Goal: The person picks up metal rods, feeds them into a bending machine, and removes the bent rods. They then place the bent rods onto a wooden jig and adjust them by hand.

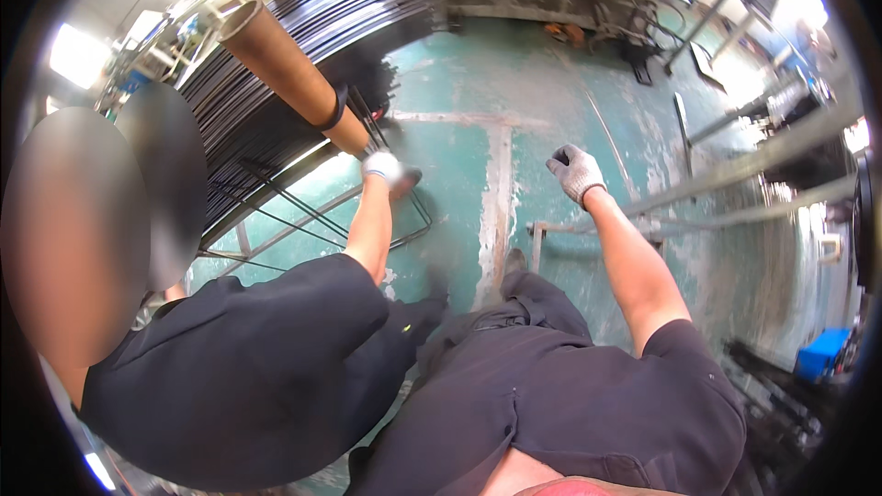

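Observation:
My right hand [574, 172], in a grey knit glove, is held out over the floor with its fingers curled in. I see nothing in it, and it touches nothing. My left hand is not in view. To my left, a co-worker in a dark shirt [248, 377] reaches forward with a white-gloved hand [381, 167]. That hand is at the lower end of a long brown tube [294, 78], beside a thin black wire frame [418, 216]; its grip is blurred. A dark band circles the tube near its lower end.
A stack of long dark strips [239, 110] lies behind the tube. The worn green floor [542, 92] stretches ahead. Grey metal rails [763, 165] run along my right, with a blue box [822, 354] farther down. Machinery with cables [634, 0] stands at the far side.

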Tool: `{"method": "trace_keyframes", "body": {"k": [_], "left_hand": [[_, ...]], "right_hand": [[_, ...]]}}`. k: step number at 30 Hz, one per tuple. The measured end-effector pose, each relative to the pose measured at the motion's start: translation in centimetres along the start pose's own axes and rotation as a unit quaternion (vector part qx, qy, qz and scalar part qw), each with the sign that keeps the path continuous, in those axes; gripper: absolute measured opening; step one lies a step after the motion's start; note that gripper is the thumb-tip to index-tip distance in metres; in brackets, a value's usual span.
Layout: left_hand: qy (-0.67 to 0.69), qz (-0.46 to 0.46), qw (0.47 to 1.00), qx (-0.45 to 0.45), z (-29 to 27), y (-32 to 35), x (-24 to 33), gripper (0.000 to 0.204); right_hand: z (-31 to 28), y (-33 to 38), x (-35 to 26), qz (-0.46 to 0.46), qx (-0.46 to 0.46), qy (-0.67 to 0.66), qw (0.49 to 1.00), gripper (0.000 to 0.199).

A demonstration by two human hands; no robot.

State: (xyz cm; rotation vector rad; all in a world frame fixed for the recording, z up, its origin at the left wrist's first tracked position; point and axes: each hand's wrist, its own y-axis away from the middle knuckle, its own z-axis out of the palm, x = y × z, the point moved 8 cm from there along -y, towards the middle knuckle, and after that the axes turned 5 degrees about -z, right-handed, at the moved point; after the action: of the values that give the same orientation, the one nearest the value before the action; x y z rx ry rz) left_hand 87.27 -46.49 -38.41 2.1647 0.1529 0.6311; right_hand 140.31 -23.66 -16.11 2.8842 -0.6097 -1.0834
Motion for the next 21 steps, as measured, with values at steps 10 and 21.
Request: {"method": "trace_keyframes", "body": {"k": [10,21], "left_hand": [[0.068,-0.095,0.993,0.014,3.8,-4.8,7.2,0.039],[0.216,-0.114,0.967,0.073,-2.0,-21.0,17.1,0.039]], "right_hand": [[-1.9,-17.6,-26.5,-0.366,-0.040,-0.021,0.930,0.038],[8.7,-27.1,-45.3,-0.542,-0.163,0.296,0.769,0.072]]}}
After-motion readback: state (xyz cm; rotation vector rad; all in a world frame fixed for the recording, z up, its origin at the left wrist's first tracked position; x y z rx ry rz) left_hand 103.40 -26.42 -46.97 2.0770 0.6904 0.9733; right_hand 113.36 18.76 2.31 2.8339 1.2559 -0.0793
